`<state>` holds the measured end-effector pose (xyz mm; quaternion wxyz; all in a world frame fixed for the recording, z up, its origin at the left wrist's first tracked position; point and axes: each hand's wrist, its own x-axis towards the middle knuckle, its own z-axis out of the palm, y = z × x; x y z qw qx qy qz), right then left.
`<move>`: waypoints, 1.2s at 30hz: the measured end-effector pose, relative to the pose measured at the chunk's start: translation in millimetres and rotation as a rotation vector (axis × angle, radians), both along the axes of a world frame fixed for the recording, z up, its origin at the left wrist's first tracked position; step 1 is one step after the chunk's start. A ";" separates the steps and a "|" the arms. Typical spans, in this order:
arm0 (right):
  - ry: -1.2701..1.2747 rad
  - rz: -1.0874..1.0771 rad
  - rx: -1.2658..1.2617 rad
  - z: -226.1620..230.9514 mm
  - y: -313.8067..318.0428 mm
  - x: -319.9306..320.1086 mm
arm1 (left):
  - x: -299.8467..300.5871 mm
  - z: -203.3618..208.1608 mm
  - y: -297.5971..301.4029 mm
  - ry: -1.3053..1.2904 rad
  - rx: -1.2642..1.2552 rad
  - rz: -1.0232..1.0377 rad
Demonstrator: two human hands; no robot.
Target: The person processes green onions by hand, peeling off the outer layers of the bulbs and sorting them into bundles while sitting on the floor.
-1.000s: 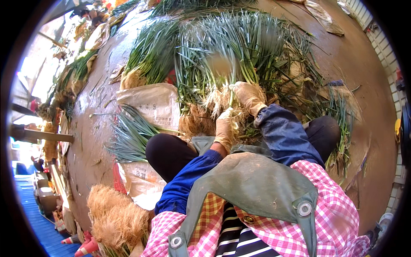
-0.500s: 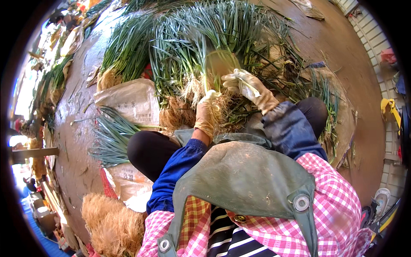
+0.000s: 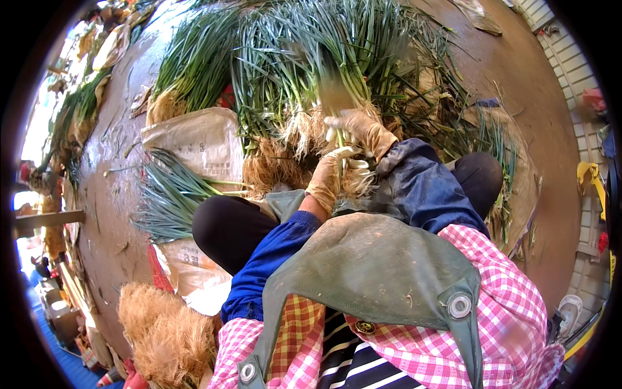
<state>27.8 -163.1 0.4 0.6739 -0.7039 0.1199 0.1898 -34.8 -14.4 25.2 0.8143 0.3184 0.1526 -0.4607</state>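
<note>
My left hand (image 3: 329, 171), in a tan and white work glove, is closed around the lower ends of a few long onion-like green stalks (image 3: 341, 139). Their pale, stringy roots (image 3: 357, 185) hang beside it. Just above, my right hand (image 3: 364, 131), gloved alike, has its fingers bent over the same stalks; its fingertips are partly hidden. A large heap of similar stalks (image 3: 311, 52) lies beyond both hands, leaves pointing away. White bases and tan roots (image 3: 267, 162) face me along its near edge.
A smaller bunch of stalks (image 3: 170, 198) lies left of my knee, near a pale sack (image 3: 197, 144). Another bundle (image 3: 194, 61) lies at the far left. Fluffy tan root clumps (image 3: 170, 334) sit at lower left. Loose stalks spread over sacking (image 3: 521, 188) on the right.
My right hand has moved down and left, close to the left. The left hand has shifted slightly right and down, and the held stalks' roots now show beside it.
</note>
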 end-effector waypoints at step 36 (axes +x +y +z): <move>-0.175 0.367 -0.530 -67.1 172.5 124.9 | 3.1 -103.5 10.1 -0.196 0.200 0.228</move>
